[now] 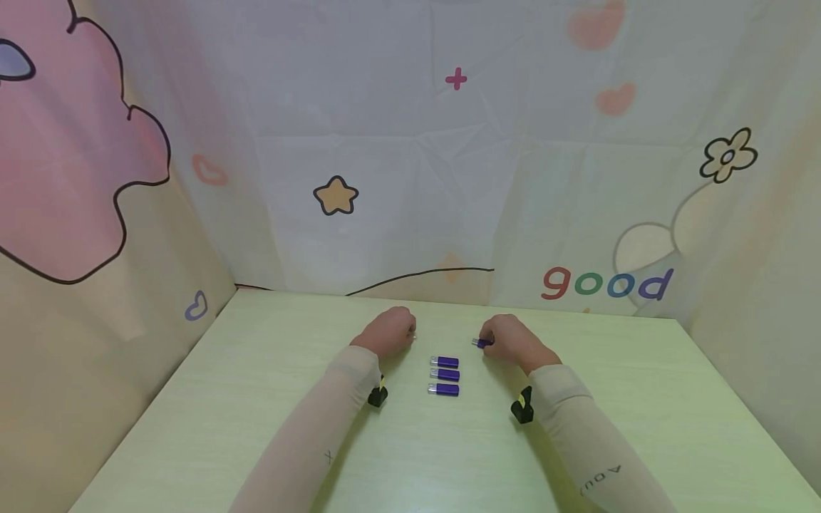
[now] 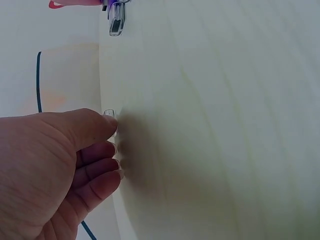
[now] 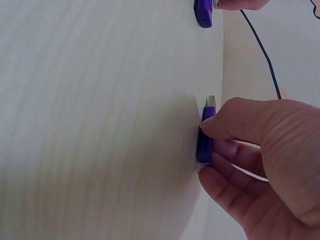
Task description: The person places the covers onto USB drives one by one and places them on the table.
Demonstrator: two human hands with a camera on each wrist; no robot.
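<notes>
My right hand (image 1: 513, 340) pinches a purple USB flash drive (image 3: 206, 132) between thumb and fingers. The drive's bare metal plug (image 3: 210, 101) points to the left in the head view. Across from it, my left hand (image 1: 388, 333) pinches a small clear cap (image 2: 109, 113), mostly covered by the thumb. Cap and held drive are apart, both low over the table. Nearer the body, between the forearms, three purple flash drives with clear caps lie in a column: the far one (image 1: 445, 362), the middle one (image 1: 445, 374) and the near one (image 1: 444, 390).
The pale table (image 1: 269, 342) meets a printed cloth backdrop (image 1: 398, 214) just beyond the hands. Cloth also hangs at the left and right sides. A small black device (image 1: 378, 393) sits at the left wrist, and another black device (image 1: 522, 406) at the right.
</notes>
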